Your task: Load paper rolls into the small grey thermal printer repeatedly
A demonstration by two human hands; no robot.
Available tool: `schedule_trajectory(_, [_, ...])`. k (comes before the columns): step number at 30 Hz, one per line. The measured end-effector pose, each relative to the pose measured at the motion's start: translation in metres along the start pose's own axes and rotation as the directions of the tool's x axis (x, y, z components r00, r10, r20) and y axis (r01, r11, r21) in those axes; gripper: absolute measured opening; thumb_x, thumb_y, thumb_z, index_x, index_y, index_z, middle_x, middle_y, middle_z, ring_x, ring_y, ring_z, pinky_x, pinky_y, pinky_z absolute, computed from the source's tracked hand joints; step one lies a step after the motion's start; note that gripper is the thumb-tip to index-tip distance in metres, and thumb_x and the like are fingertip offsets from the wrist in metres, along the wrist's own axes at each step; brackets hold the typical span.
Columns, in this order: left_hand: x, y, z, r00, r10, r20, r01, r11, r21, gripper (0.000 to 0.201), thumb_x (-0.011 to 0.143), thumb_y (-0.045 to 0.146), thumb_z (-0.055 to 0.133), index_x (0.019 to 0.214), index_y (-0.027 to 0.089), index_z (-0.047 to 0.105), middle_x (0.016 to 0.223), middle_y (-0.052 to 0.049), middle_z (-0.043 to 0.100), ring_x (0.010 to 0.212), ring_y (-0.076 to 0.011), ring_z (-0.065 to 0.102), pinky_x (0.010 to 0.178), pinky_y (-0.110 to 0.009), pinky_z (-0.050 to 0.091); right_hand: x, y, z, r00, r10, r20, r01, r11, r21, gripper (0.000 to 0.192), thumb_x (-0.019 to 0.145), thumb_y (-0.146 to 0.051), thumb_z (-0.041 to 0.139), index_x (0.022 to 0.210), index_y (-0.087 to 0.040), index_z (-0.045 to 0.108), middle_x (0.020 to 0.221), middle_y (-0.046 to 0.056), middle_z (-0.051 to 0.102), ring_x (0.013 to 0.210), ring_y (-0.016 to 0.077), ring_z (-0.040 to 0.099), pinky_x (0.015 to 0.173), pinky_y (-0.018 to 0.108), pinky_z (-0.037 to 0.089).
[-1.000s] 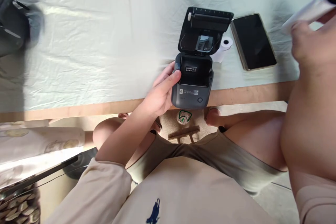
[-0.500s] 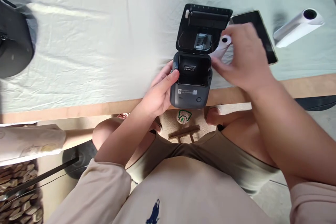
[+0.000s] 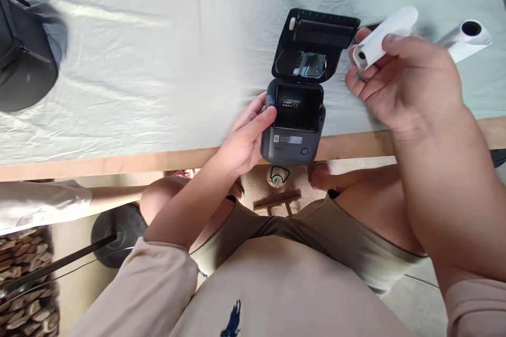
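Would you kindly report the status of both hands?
Left hand gripping dark grey plastic printer, black lid open. Right hand holding slim white paper roll. No obstruction evident; second white paper roll lies farther right.

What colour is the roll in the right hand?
The roll is white; the head view shows it best.

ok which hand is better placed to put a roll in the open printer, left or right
Likely the right hand: it holds a white roll near the raised lid, while the left hand holds the printer by its left side.
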State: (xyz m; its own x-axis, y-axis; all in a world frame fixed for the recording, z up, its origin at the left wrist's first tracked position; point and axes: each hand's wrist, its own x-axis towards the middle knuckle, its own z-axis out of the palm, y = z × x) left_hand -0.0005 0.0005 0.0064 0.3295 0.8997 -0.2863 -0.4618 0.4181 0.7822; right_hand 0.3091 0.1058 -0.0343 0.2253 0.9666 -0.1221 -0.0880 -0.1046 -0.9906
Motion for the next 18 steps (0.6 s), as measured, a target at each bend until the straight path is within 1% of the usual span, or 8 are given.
schedule_trajectory(2, [0.000,0.000,0.000,1.000,0.007,0.011,-0.007,1.000,-0.001,0.029,0.107,0.041,0.085,0.129,0.023,0.078,0.131,-0.007,0.091,0.145,-0.0343,0.085,0.112,-0.041,0.076,-0.002,0.000,-0.009,0.995,0.010,0.103,-0.013,1.000,0.027,0.035,0.077,-0.033,0.072,0.110,-0.028,0.064,0.137,0.015,0.076,0.131,0.0318,0.076,0.096,0.052,0.068])
schedule_trajectory(4, [0.000,0.000,-0.001,0.999,0.019,0.026,-0.019,1.000,-0.002,0.025,0.108,0.040,0.084,0.127,0.024,0.078,0.127,-0.006,0.092,0.140,-0.0326,0.087,0.104,-0.038,0.077,-0.009,0.001,-0.011,0.989,-0.006,0.146,-0.003,0.998,0.066,0.039,0.079,-0.039,0.072,0.116,-0.028,0.069,0.133,0.014,0.074,0.132,0.0325,0.076,0.101,0.054,0.070])
schedule_trajectory(7, [0.000,0.000,-0.001,0.999,0.030,0.028,-0.030,0.999,-0.010,0.023,0.109,0.038,0.083,0.126,0.023,0.078,0.120,-0.004,0.092,0.128,-0.0291,0.091,0.090,-0.031,0.075,-0.016,0.005,-0.005,0.994,-0.011,0.109,-0.003,0.992,0.123,0.056,0.068,-0.030,0.077,0.124,-0.030,0.071,0.125,0.009,0.072,0.119,0.0294,0.080,0.104,0.053,0.071])
schedule_trajectory(10, [0.000,0.000,-0.001,1.000,0.011,0.018,-0.011,1.000,-0.016,0.019,0.110,0.035,0.080,0.126,0.024,0.078,0.119,-0.004,0.092,0.121,-0.0266,0.093,0.082,-0.027,0.071,-0.019,0.007,0.005,0.998,-0.002,0.056,-0.003,0.997,0.078,0.066,0.062,-0.020,0.079,0.126,-0.032,0.069,0.119,0.006,0.070,0.115,0.0290,0.082,0.102,0.053,0.073])
schedule_trajectory(11, [0.000,0.000,-0.001,1.000,0.005,0.013,-0.005,1.000,-0.009,0.019,0.110,0.035,0.080,0.126,0.024,0.079,0.121,-0.004,0.092,0.124,-0.0274,0.092,0.084,-0.029,0.072,-0.021,0.005,0.009,0.999,-0.023,0.039,0.021,0.998,0.060,0.067,0.063,-0.022,0.081,0.128,-0.033,0.068,0.118,0.006,0.070,0.116,0.0300,0.083,0.100,0.054,0.073])
schedule_trajectory(13, [0.000,0.000,-0.002,1.000,0.000,0.000,0.000,1.000,0.011,0.020,0.110,0.037,0.080,0.127,0.026,0.079,0.127,-0.004,0.092,0.136,-0.0317,0.088,0.097,-0.035,0.074,-0.030,-0.004,0.017,0.992,-0.124,0.011,0.124,0.991,0.060,0.070,0.065,-0.029,0.084,0.134,-0.035,0.067,0.121,0.005,0.070,0.119,0.0310,0.083,0.096,0.053,0.074])
schedule_trajectory(16, [0.000,-0.001,-0.003,1.000,-0.005,-0.007,0.005,1.000,0.021,0.023,0.109,0.042,0.081,0.128,0.027,0.080,0.130,-0.005,0.091,0.149,-0.0380,0.081,0.116,-0.047,0.071,-0.053,-0.027,0.029,0.950,-0.311,-0.011,0.311,0.948,0.071,0.074,0.068,-0.037,0.087,0.138,-0.043,0.067,0.134,0.001,0.070,0.120,0.0286,0.082,0.085,0.046,0.072])
schedule_trajectory(18, [0.000,-0.002,-0.003,1.000,-0.007,0.000,0.007,1.000,0.012,0.023,0.109,0.041,0.082,0.128,0.028,0.081,0.127,-0.005,0.090,0.145,-0.0367,0.082,0.115,-0.046,0.071,-0.071,-0.040,0.038,0.927,-0.374,-0.015,0.374,0.927,-0.028,0.071,0.071,-0.049,0.093,0.138,-0.048,0.068,0.149,-0.003,0.066,0.129,0.0281,0.078,0.086,0.043,0.067])
